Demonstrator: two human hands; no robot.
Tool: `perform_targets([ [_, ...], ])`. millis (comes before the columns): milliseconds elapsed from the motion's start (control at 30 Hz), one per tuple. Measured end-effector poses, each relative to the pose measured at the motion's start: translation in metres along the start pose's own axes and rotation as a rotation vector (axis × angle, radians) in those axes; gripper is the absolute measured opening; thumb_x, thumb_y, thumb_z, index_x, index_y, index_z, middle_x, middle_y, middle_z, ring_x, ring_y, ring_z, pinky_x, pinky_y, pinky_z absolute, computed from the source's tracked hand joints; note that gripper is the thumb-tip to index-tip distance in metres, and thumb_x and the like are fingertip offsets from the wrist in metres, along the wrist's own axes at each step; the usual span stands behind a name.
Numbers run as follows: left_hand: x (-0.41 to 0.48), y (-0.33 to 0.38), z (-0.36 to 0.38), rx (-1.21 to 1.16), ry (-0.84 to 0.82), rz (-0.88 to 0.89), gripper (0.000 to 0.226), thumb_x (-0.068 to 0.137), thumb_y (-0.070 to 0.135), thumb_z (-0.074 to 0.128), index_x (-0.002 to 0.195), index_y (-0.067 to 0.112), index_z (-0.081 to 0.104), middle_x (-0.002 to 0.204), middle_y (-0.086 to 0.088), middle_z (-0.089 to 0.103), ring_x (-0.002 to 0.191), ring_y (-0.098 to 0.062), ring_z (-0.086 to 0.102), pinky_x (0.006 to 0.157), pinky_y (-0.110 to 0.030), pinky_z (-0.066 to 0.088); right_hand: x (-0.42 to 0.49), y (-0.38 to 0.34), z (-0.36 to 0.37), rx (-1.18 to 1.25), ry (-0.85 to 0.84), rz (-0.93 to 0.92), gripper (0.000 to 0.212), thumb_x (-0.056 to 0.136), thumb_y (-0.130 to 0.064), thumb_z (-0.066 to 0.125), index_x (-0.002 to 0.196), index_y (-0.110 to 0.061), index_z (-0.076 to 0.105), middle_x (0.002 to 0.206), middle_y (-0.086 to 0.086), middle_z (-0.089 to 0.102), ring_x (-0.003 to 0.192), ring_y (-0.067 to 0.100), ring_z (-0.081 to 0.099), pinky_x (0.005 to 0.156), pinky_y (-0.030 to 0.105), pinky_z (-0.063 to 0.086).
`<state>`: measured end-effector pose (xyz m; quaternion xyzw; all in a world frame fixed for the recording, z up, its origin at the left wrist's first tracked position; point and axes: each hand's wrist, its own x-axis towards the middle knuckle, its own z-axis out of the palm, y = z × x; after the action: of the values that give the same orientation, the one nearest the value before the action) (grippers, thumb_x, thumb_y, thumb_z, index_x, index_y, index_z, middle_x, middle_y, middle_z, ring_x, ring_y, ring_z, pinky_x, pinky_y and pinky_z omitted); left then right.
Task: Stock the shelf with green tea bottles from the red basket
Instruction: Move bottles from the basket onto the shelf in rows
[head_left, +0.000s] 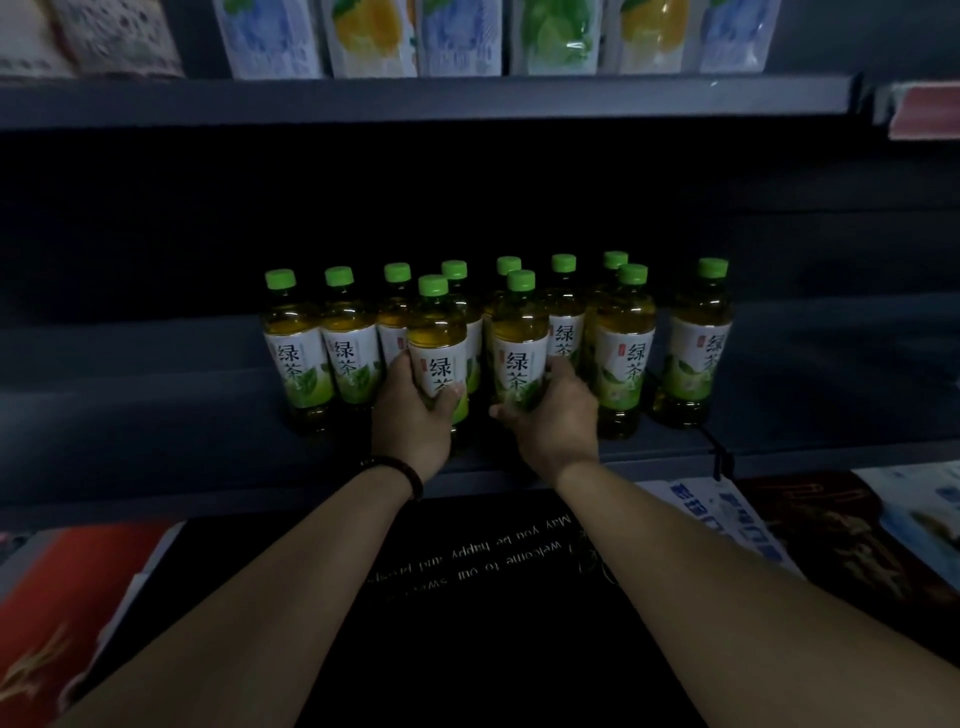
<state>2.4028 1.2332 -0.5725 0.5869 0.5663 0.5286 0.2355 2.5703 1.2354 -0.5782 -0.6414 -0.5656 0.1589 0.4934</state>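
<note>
Reaching left hand (413, 410): arm extended, grip wrapped around left front bottle (438, 343), upright on the shelf (156, 415).
Right hand (550, 415): arm extended, grip clasping right front bottle (519, 338), upright beside it.
Other bottles (698, 338): standing behind and alongside.

Your left grip (415, 410) wraps a green tea bottle (439, 353) with a bright green cap, amber liquid and a white label bearing dark characters over green leaves. The bottle in your right grip (550, 415) shows the same colours (519, 358). Both stand on a dark grey-blue shelf (156, 415). A dark beaded bracelet (400, 473) circles the wrist below your left grip. Above both grips, pouches (457, 36) carry pale blue, yellow and green prints.
</note>
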Motion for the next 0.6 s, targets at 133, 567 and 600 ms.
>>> perform_targets([
  [133, -0.004, 0.003, -0.014, 0.030, -0.045, -0.134, 0.054, 0.096, 0.030, 0.079, 0.141, 0.014, 0.053, 0.127, 0.003, 0.068, 0.123, -0.025, 0.067, 0.104, -0.038, 0.054, -0.030, -0.009, -0.013, -0.021, -0.096, 0.063, 0.083, 0.079, -0.021, 0.093, 0.147, -0.014, 0.045, 0.142, 0.011, 0.060, 0.135, 0.028, 0.057, 0.106, 0.029, 0.046],
  [567, -0.185, 0.016, -0.120, 0.399, -0.804, -0.289, 0.014, 0.099, 0.043, 0.072, 0.112, 0.036, 0.073, 0.107, 0.010, 0.078, 0.089, -0.016, 0.081, 0.083, -0.029, 0.064, -0.213, 0.014, -0.068, -0.055, -0.698, 0.259, 0.040, 0.095, -0.045, 0.071, 0.129, -0.026, 0.062, 0.098, 0.000, 0.075, 0.084, 0.014, 0.075, 0.064, 0.020, 0.055],
  [600, -0.199, 0.012, -0.124, 0.448, -0.870, -0.303, 0.013, 0.097, 0.045, 0.072, 0.108, 0.038, 0.075, 0.105, 0.010, 0.079, 0.088, -0.017, 0.081, 0.083, -0.030, 0.063, -0.226, 0.018, -0.070, -0.061, -0.740, 0.264, 0.032, 0.095, -0.043, 0.072, 0.122, -0.027, 0.067, 0.097, 0.002, 0.077, 0.082, 0.016, 0.077, 0.066, 0.025, 0.057],
])
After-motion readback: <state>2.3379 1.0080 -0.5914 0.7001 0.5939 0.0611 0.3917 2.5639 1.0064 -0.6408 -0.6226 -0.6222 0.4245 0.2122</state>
